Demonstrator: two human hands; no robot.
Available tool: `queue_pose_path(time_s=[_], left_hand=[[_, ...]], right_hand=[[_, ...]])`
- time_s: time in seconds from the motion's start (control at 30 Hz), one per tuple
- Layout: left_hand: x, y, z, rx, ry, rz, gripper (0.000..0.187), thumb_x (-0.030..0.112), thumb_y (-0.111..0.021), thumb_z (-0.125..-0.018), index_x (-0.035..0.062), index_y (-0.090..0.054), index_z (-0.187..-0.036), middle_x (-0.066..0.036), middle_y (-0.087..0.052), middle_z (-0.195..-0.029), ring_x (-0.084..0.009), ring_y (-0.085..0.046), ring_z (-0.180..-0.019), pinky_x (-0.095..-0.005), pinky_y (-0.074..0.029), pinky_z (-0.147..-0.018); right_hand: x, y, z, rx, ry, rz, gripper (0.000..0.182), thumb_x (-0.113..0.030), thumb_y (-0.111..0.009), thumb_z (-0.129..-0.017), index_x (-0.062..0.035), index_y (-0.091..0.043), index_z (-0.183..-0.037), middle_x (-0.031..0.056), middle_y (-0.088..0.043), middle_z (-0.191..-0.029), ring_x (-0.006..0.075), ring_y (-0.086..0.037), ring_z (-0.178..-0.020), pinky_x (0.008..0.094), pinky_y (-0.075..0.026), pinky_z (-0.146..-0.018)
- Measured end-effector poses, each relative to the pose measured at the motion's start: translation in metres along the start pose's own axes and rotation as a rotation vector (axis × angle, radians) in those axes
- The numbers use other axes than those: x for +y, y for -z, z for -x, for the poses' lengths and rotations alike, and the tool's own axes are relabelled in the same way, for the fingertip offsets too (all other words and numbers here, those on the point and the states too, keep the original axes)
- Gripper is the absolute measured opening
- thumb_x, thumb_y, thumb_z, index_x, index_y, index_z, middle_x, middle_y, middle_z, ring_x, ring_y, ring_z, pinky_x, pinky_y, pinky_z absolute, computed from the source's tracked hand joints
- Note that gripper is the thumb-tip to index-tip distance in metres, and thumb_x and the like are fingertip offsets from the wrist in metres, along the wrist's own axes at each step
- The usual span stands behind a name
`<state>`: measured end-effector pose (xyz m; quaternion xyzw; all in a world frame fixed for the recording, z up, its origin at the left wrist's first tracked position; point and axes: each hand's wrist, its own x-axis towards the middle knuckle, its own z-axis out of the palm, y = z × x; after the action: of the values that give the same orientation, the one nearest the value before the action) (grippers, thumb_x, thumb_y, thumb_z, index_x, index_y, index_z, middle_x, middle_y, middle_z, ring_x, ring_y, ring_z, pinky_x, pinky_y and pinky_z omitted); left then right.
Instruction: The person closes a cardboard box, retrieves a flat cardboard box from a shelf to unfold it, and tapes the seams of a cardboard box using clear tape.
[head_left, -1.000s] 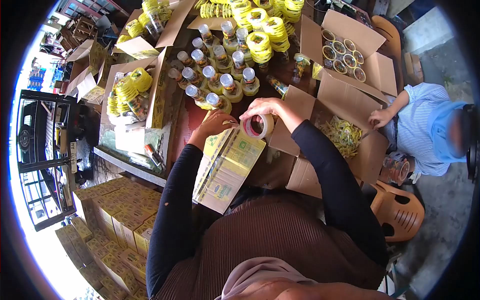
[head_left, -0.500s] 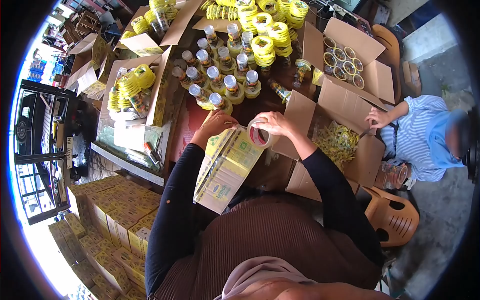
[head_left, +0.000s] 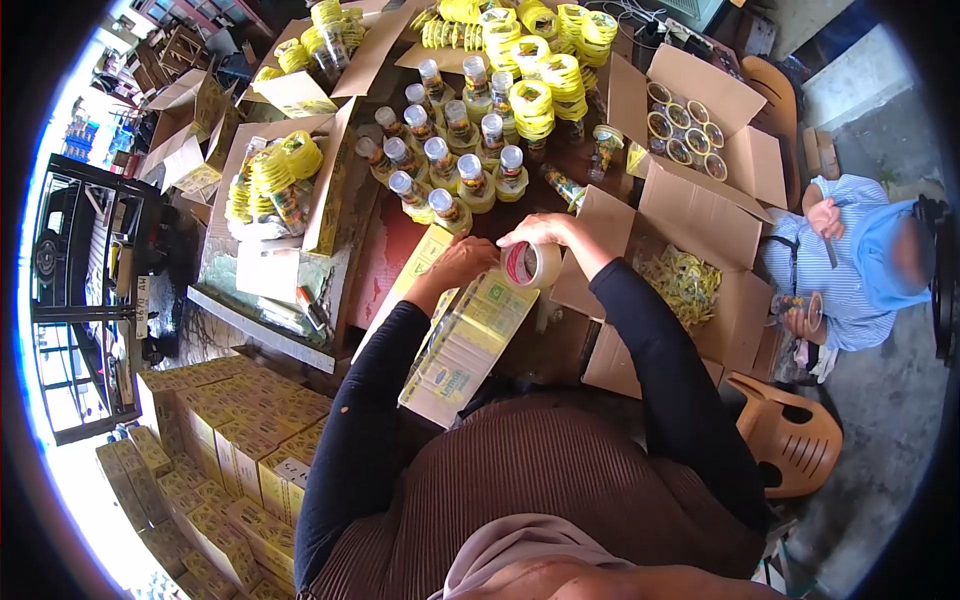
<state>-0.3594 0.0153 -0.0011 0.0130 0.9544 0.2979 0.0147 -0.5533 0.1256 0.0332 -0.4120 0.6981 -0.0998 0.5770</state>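
A yellow printed carton stands in front of my body, tilted, with a dark strip along its side. My left hand rests at the carton's upper edge with its fingers bent together; what they grip, if anything, is hidden. My right hand is wrapped over a wide roll of clear tape at the carton's upper right corner. Just beyond my left hand stand several clear bottles with yellow wrapping.
An open box of yellow shreds and a box of round jars lie to the right. A co-worker holds a knife and a jar. Yellow packs fill a left box. Stacked cartons stand lower left; an orange chair lower right.
A yellow flap or panel now shows beyond my left forearm. My left hand has shifted right and down, the tape roll slightly right. The co-worker's knife hand has moved up, away from the shreds box.
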Motion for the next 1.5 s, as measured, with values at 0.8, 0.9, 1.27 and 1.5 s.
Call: queue_pose_path(time_s=[0.8,0.9,1.27,1.5], left_hand=[[0.001,-0.033,0.014,0.176,0.2,-0.241,0.024,0.033,-0.05,-0.091,0.0185,-0.063,-0.104,0.003,-0.059,-0.111,-0.0183,-0.045,-0.12,-0.0601,-0.011,-0.107],[0.0,-0.03,0.015,0.157,0.174,-0.197,0.026,0.035,-0.047,-0.092,0.0196,-0.064,-0.105,0.005,-0.059,-0.112,-0.0178,-0.044,-0.122,-0.0641,-0.005,-0.105],[0.014,-0.028,0.006,0.236,0.122,-0.301,0.027,0.029,-0.054,-0.089,0.0191,-0.063,-0.113,-0.002,-0.059,-0.118,-0.0213,-0.042,-0.125,-0.0612,-0.01,-0.109],[0.007,-0.031,0.005,0.16,0.068,0.002,0.022,0.011,-0.058,-0.085,0.0077,-0.063,-0.106,-0.007,-0.061,-0.106,-0.0251,-0.053,-0.11,-0.0466,-0.029,-0.107]], right_hand=[[0.046,-0.011,-0.011,0.373,0.317,-0.069,0.044,-0.011,-0.069,-0.077,-0.0118,-0.059,-0.119,0.0118,-0.062,-0.116,0.0211,-0.058,-0.107,0.0339,-0.046,-0.088],[0.051,-0.015,-0.013,0.419,0.367,0.039,0.05,0.002,-0.065,-0.072,-0.0125,-0.056,-0.119,0.013,-0.058,-0.117,0.0265,-0.055,-0.11,0.0358,-0.045,-0.091],[0.067,-0.052,-0.014,0.927,0.589,0.087,0.039,0.005,-0.06,-0.077,-0.0084,-0.046,-0.112,0.0141,-0.048,-0.107,0.0342,-0.053,-0.1,0.0411,-0.046,-0.084],[0.056,-0.072,0.019,1.064,0.618,0.029,0.039,0.003,-0.06,-0.079,-0.0059,-0.047,-0.114,0.0154,-0.049,-0.112,0.0334,-0.055,-0.098,0.0396,-0.048,-0.083]])
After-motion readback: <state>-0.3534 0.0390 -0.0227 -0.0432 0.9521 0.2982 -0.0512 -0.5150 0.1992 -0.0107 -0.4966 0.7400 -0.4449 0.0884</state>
